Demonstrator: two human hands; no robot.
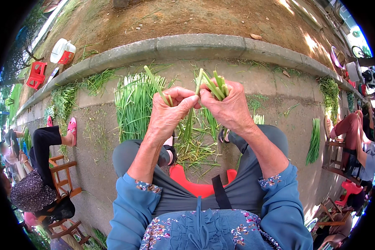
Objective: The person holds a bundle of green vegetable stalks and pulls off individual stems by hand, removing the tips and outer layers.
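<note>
My left hand [173, 109] is closed, a pale green stalk [155, 84] sticking up between its fingers. Its thumb and forefinger pinch the side of another upright stalk [199, 82], right beside my right fingertips. My right hand [229, 104] is wrapped round a small bunch of cut green stalks [219, 88] that look like garlic scapes, their ends pointing up and left. Below my hands, thin green strips [189, 129] hang down, and loose trimmings [196, 155] litter the ground between my feet. A large heap of long green stalks with pale ends [133, 110] lies beyond my left forearm.
A stone kerb [166, 49] curves across the far side, with bare soil behind it. A red stool [36, 75] and white bucket [62, 51] stand far left. Seated people are at both sides, near a wooden chair [62, 177]. Another green bundle [313, 141] lies right.
</note>
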